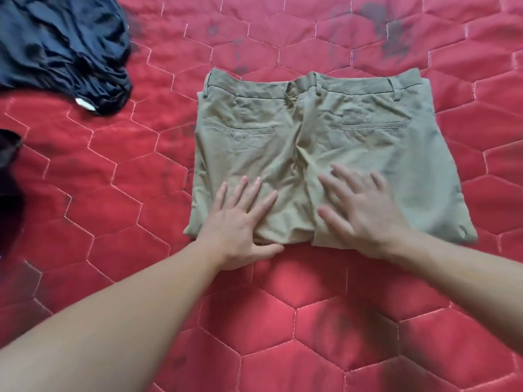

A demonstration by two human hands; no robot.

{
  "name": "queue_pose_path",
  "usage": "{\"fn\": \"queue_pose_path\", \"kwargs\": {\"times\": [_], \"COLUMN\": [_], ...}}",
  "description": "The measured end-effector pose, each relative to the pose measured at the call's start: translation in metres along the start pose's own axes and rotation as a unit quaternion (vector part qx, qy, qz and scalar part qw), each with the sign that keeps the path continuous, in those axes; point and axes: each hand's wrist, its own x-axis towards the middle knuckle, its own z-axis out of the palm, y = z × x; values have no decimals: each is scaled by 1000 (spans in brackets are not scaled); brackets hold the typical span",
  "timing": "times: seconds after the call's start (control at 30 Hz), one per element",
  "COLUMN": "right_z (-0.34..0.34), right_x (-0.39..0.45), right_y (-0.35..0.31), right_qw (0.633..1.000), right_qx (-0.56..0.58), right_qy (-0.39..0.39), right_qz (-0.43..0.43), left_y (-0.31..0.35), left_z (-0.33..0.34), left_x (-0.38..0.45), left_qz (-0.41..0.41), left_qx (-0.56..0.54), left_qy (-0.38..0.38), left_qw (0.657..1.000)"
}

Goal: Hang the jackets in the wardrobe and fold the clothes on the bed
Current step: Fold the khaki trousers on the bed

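Khaki trousers (334, 142) lie folded into a squarish stack in the middle of the red quilted bed (169, 278), waistband at the far side and back pockets facing up. My left hand (240, 219) rests flat on the near left part of the stack, fingers spread, thumb at the near fold. My right hand (359, 210) lies flat on the near middle, fingers spread and slightly blurred. Neither hand grips the cloth.
A crumpled dark navy garment (62, 49) with a white label lies at the far left of the bed. Another dark piece of clothing (8, 176) shows at the left edge. The quilt has dark smudges near the far side.
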Motion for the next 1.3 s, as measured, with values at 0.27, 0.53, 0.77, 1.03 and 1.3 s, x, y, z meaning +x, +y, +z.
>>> {"fn": "queue_pose_path", "kwargs": {"times": [0.27,0.53,0.77,1.03,1.3], "right_z": [12,15,19,-6,-17], "right_x": [-17,18,12,0,3], "right_y": [-43,-109,-112,-56,-25], "right_qw": [997,990,991,984,957], "right_qx": [-76,-117,-100,90,258], "right_qy": [-18,-3,-27,150,93], "right_qz": [-9,-78,-80,-23,99], "left_y": [22,0,-42,-53,4], "left_z": [-15,-25,-42,-54,-132], "left_x": [4,-14,-3,1,37], "left_qz": [-100,-69,-458,-432,-263], "left_qx": [45,-130,-387,-605,-741], "left_qy": [-43,-5,61,1,19], "left_qw": [993,989,798,669,618]}}
